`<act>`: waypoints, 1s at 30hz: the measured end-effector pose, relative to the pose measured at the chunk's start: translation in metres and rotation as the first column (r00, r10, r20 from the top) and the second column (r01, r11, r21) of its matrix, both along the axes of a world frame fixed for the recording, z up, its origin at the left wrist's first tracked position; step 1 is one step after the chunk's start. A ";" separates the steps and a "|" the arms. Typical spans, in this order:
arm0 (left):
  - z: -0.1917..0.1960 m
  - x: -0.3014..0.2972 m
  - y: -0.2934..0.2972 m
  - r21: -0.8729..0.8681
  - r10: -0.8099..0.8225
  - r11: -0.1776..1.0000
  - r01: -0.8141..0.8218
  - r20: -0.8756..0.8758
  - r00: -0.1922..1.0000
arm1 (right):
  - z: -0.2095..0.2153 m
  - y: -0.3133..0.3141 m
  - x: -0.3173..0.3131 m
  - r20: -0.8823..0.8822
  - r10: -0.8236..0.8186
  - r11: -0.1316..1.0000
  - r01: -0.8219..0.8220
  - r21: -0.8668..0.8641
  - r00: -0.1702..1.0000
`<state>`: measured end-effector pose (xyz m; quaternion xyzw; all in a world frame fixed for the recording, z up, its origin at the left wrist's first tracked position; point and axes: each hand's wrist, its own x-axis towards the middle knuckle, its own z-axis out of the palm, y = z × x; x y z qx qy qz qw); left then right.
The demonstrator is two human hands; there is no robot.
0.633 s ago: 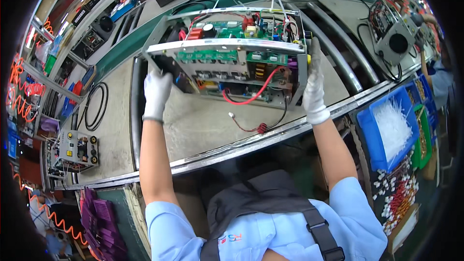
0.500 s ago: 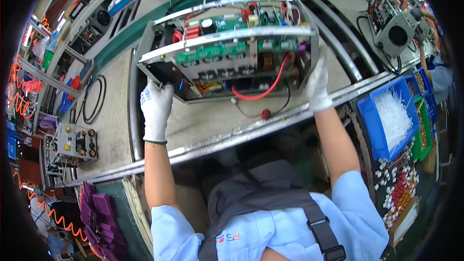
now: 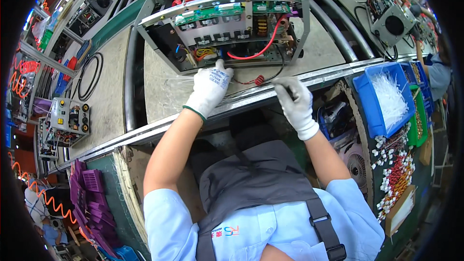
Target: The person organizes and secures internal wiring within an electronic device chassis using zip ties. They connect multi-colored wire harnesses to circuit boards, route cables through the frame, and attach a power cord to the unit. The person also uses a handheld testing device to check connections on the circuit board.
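Note:
An open metal chassis with green circuit boards, yellow wires and a thick red cable stands on the bench. My left hand, in a white glove, is at its lower front edge, close to the yellow wires. Its fingers are bent together; what they hold, if anything, is hidden. Thin pale strips show beside that hand. My right hand, also gloved, hovers over the bench's front edge, thumb and fingers apart, with nothing visible in it. Between the hands lies a twisted red and black wire.
Metal rollers flank the chassis. At right are a blue bin of white strips, a green bin and loose connectors. A smaller unit and a black cable lie left. Purple trays stand lower left.
Both hands have let go of the chassis sides. The chassis sits farther back. My left hand moved right to its front edge; my right hand drew back toward me and to the left.

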<state>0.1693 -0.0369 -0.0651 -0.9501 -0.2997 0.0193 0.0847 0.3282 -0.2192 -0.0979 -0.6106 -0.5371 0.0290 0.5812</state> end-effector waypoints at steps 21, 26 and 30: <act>-0.044 0.079 0.009 -0.347 0.168 0.916 0.201 0.787 0.594 | 0.004 0.063 0.045 0.057 -0.022 0.913 0.043 -0.407 0.998; -0.044 0.077 0.008 -0.197 0.031 0.957 0.214 0.800 0.599 | 0.014 0.026 0.058 0.050 0.033 0.893 -0.007 -0.449 0.998; -0.051 0.078 0.007 -0.141 0.011 0.971 0.194 0.834 0.551 | 0.013 0.031 0.053 0.263 -0.056 0.964 0.121 -0.238 0.963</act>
